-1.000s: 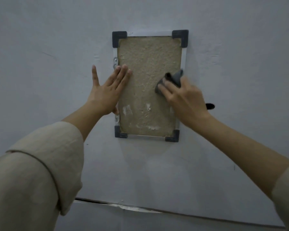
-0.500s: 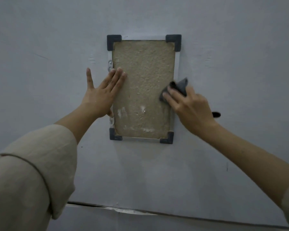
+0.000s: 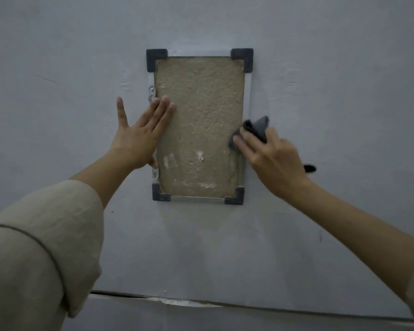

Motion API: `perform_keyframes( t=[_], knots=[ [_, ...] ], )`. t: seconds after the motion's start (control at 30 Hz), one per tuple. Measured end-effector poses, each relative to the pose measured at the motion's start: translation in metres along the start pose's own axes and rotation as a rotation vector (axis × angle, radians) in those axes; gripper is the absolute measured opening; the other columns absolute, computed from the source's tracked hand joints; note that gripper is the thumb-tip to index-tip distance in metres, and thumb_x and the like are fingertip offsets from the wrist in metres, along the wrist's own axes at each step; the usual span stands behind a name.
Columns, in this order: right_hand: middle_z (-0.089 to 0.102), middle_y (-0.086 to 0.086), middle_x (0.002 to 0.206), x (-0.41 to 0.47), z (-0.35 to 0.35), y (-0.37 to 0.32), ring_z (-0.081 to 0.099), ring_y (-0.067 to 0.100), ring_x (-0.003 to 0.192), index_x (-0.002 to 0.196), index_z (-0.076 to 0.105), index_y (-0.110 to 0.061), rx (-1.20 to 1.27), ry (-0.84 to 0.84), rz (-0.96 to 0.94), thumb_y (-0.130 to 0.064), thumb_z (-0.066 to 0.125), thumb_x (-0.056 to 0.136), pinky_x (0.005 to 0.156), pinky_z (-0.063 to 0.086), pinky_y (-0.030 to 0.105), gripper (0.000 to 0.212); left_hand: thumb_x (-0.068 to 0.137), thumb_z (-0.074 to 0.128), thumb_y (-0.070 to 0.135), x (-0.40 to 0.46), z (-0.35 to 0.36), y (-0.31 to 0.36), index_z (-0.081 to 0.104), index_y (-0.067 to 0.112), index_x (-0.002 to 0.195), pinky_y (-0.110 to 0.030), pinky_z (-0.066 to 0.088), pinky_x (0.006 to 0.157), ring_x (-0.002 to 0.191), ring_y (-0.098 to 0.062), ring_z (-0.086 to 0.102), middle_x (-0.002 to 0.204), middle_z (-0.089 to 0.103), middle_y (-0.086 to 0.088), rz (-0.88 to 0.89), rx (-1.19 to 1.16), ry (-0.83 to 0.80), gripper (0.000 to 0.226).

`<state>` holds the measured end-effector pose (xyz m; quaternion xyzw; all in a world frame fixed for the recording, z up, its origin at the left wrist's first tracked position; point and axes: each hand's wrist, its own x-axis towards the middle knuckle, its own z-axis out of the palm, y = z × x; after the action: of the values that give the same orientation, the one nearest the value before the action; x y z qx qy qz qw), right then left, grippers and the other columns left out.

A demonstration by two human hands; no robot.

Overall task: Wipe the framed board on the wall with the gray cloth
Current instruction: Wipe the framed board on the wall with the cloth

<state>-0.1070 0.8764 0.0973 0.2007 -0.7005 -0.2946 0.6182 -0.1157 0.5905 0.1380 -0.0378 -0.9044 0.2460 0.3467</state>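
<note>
A framed board (image 3: 201, 111) hangs on the grey wall, its tan rough face edged by a pale frame with dark corner caps. White smears mark its lower part. My left hand (image 3: 141, 132) lies flat with straight fingers across the board's left edge. My right hand (image 3: 270, 156) presses the gray cloth (image 3: 256, 129) against the board's right edge and frame, the cloth bunched under and above my fingers.
A small dark object (image 3: 309, 168) sticks out on the wall just right of my right hand. A cracked seam (image 3: 177, 301) runs across the wall low down. A small metal bracket (image 3: 151, 91) sits on the frame's left side.
My right hand and the cloth have slid down and rightward, from the board's face to its right frame. My left hand stays flat on the left edge. The view has shifted slightly.
</note>
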Motion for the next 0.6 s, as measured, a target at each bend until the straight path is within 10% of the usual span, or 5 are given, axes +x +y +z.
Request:
perform_keyframes(
  t=[0.6],
  knots=[
    [0.067,-0.003,0.116,-0.031,-0.003,-0.025,0.06,0.018,0.068,0.117,0.067,-0.02,0.016,-0.072,-0.041,-0.005,0.049,0.083,0.046,0.038,0.021,0.041,0.067,0.068,0.058,0.001,0.003,-0.002,-0.042,0.015,0.133,-0.073,-0.008,0.1,0.136,-0.017,-0.033,0.146,-0.042,-0.003,0.002,0.011,0.016,0.135]
  ],
)
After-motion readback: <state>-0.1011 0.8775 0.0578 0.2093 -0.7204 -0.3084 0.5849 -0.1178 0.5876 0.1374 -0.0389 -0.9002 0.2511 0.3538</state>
